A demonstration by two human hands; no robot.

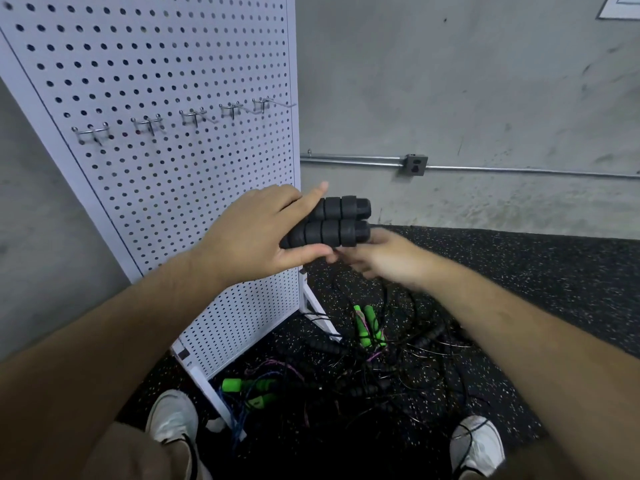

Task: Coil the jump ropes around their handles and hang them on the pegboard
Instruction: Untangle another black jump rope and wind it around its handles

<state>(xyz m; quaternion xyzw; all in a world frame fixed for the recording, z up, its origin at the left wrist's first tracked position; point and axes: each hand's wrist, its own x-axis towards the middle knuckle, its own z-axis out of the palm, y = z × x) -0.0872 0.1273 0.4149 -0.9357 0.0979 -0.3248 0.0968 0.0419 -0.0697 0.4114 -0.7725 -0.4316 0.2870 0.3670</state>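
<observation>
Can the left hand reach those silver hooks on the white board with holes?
Probably yes. The hooks sit bare on the pegboard, above the left hand, with nothing between. But that hand is full: it grips both black handles, with no rope wound on them.

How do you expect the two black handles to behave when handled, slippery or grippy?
The black handles look ribbed and foam-like, so probably grippy and light. Being round, they may roll if set down; the left hand grips both together.
</observation>
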